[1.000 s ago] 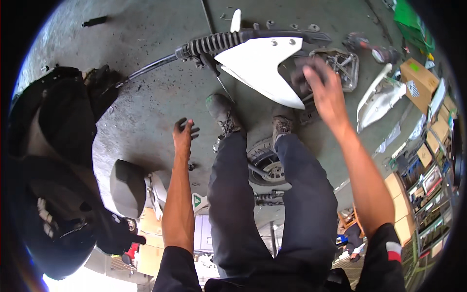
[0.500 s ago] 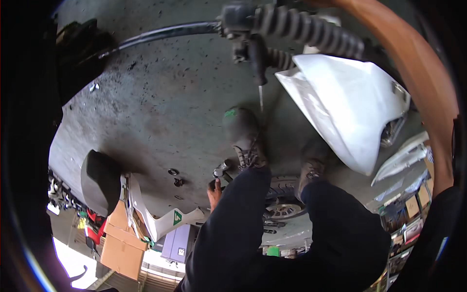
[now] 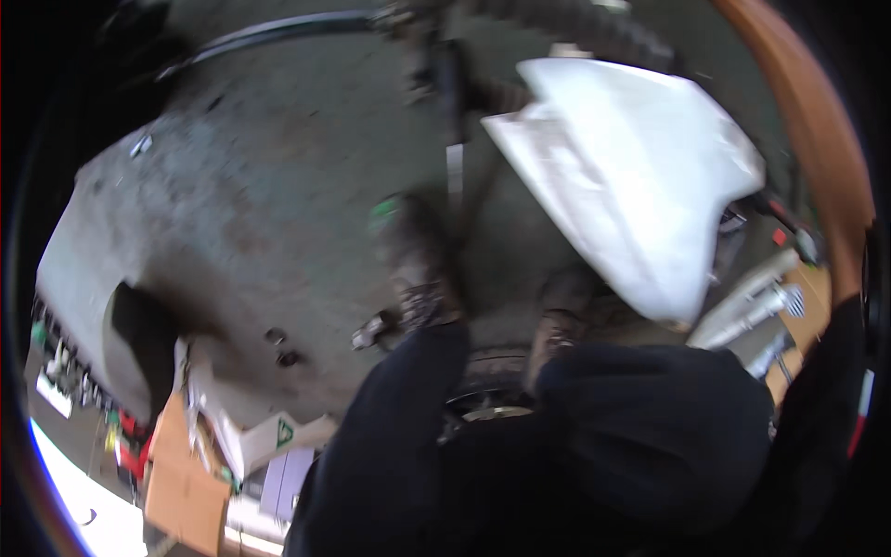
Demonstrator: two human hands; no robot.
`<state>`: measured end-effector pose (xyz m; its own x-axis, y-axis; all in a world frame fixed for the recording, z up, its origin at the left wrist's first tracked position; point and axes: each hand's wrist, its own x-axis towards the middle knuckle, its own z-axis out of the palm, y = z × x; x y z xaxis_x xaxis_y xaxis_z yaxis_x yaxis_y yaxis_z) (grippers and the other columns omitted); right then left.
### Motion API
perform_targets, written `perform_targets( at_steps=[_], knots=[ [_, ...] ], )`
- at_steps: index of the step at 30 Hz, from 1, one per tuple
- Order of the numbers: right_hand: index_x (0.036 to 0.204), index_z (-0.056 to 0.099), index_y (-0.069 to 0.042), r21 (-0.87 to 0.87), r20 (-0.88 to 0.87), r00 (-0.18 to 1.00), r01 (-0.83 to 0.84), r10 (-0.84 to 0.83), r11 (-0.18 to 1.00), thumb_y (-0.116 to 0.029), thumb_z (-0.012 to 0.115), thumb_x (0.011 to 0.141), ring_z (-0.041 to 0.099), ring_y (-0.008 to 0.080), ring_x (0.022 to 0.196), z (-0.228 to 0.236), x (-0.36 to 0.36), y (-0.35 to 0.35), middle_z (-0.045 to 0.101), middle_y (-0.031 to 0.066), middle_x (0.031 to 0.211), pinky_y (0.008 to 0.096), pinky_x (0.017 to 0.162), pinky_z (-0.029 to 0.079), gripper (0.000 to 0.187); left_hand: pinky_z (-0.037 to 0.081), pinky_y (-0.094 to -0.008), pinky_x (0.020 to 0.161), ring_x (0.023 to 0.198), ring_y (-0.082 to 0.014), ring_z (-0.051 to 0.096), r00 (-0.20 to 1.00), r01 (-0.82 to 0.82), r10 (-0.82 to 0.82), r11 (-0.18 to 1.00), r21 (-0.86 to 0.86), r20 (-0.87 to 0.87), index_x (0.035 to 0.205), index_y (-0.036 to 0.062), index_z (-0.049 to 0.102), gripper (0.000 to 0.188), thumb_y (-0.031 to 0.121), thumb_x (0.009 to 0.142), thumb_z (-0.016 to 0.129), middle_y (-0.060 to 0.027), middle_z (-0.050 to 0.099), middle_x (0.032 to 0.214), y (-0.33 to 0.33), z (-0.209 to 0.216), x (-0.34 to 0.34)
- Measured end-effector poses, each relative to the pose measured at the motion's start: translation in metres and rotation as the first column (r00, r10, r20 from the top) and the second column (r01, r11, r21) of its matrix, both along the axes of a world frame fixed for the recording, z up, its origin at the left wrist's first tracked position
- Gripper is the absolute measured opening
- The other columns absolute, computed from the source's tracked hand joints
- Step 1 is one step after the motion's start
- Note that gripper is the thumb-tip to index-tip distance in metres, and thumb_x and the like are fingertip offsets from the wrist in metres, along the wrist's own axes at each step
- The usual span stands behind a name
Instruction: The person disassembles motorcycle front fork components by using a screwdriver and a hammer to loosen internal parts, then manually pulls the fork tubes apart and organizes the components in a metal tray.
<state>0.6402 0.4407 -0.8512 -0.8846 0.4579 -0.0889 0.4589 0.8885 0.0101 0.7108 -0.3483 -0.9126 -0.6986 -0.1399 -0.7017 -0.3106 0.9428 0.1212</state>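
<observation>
A white scooter body panel (image 3: 631, 186) fills the upper right, close to the camera and blurred. Above it runs a black ribbed spring (image 3: 575, 23), and a black cable (image 3: 278, 32) trails off to the left. My right forearm (image 3: 817, 139) arcs up the right edge past the panel; its hand is beyond the top of the picture. My left hand is hidden, probably behind my left knee (image 3: 399, 418). My two boots (image 3: 418, 260) stand on the concrete floor (image 3: 232, 186), the right one (image 3: 557, 325) under the panel's tip.
A tyre (image 3: 492, 408) lies beneath my legs. Small dark bolts (image 3: 278, 348) lie on the floor left of my boot. A dark rounded part (image 3: 139, 343) and cardboard boxes (image 3: 181, 473) sit at the lower left. White parts (image 3: 752, 306) lie at the right.
The camera has dropped much closer to the white panel and the floor. My left hand, raised over the floor a second ago, has gone out of sight, and my right hand has left the picture.
</observation>
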Motion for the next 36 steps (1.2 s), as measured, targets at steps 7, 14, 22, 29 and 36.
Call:
perform_targets(
  at_steps=[7,14,22,29,36],
  knots=[
    [0.116,0.051,-0.001,-0.069,-0.637,0.745,0.2,-0.198,0.977,-0.021,0.05,0.094,0.058,0.0301,0.07,0.09,0.171,-0.036,0.062,0.016,0.082,0.0398,0.056,0.046,0.03,0.046,-0.0328,0.061,0.069,-0.0191,0.055,1.0,-0.009,0.009,0.996,0.091,-0.001,0.099,0.0042,0.054,0.038,0.038,0.087,0.067,-0.0093,0.057,0.082,0.015,-0.024,-0.044],
    [0.112,0.051,-0.004,-0.685,-0.646,-0.066,0.488,-0.76,0.54,-0.021,0.05,0.099,0.041,0.0035,0.058,0.164,0.364,-0.198,0.048,-0.0013,0.077,0.0198,0.049,0.032,0.022,0.044,-0.0299,0.054,0.06,-0.015,0.052,1.0,0.0,0.005,0.981,0.196,-0.023,0.091,0.0058,0.053,0.033,0.034,0.085,0.069,-0.0057,0.055,0.073,0.066,-0.012,-0.101],
    [0.119,0.05,0.0,-0.533,-0.335,0.157,0.781,-0.929,0.324,-0.017,0.052,0.095,0.06,0.0413,0.098,0.008,0.465,-0.315,0.06,0.0216,0.107,0.0434,0.085,0.047,0.029,0.036,-0.0257,0.043,0.046,-0.0091,0.042,0.998,-0.033,0.055,0.878,0.478,-0.031,0.079,0.0091,0.048,0.029,0.027,0.085,0.07,0.0007,0.046,0.059,0.174,0.043,-0.148],
    [0.122,0.051,-0.001,-0.57,-0.283,0.151,0.767,-0.947,0.293,-0.015,0.053,0.094,0.058,0.0421,0.106,-0.048,0.454,-0.332,0.061,0.0231,0.111,0.0429,0.088,0.046,0.031,0.037,-0.0263,0.04,0.044,-0.0107,0.045,0.997,0.071,-0.081,0.836,0.544,-0.006,0.084,0.0077,0.051,0.022,0.024,0.089,0.065,0.0003,0.047,0.061,0.273,0.096,-0.176],
    [0.122,0.05,-0.001,-0.628,-0.315,0.169,0.7,-0.934,0.339,-0.021,0.046,0.099,0.059,0.042,0.101,-0.033,0.466,-0.33,0.061,0.0235,0.106,0.0423,0.085,0.045,0.032,0.041,-0.0296,0.041,0.045,-0.0119,0.049,0.928,0.351,-0.372,0.892,0.286,0.021,0.086,0.0011,0.06,0.033,0.034,0.089,0.066,-0.0002,0.05,0.059,0.264,0.058,-0.192]
  ],
)
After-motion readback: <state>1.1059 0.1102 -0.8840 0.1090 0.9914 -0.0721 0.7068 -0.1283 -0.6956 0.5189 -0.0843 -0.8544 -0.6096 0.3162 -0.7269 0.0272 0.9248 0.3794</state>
